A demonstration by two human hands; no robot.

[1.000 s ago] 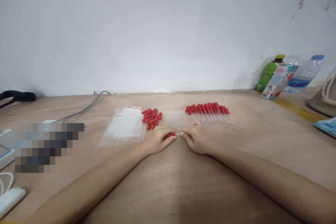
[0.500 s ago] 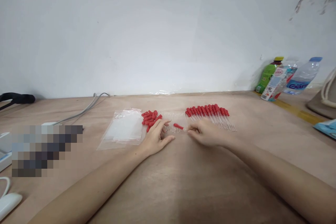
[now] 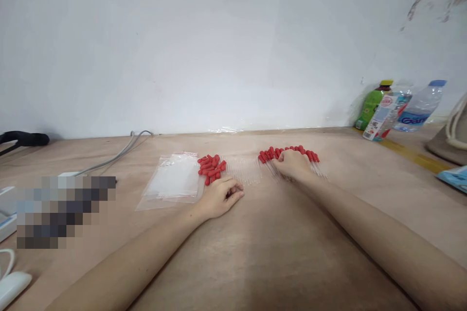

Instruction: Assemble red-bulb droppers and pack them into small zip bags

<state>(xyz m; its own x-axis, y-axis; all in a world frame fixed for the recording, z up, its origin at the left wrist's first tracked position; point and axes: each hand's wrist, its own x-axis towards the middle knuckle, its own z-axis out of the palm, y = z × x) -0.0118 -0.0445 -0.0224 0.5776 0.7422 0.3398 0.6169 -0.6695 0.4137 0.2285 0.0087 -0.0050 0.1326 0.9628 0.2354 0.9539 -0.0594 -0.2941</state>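
My left hand (image 3: 222,195) rests on the wooden table (image 3: 255,252) just in front of a pile of loose red rubber bulbs (image 3: 210,167). Its fingers are curled in against the thumb, and what they hold, if anything, is hidden. My right hand (image 3: 292,163) lies back-up over a row of droppers with red bulbs (image 3: 311,156), its bent fingers pressing down on them with the tips out of sight. Between the hands lies a row of clear glass tubes (image 3: 242,171) with no bulbs.
Clear plastic bags (image 3: 174,181) lie left of the bulbs. A grey cable (image 3: 116,153) runs to the wall, and a white device (image 3: 13,285) sits at the near left. Three bottles (image 3: 388,107) stand at the far right, beside a beige bag (image 3: 450,141) and a blue packet (image 3: 456,176).
My right hand carried the dropper from the middle away to the right and now lies on the row of droppers. My left hand reached to the bulb pile, then drew back with curled fingers.
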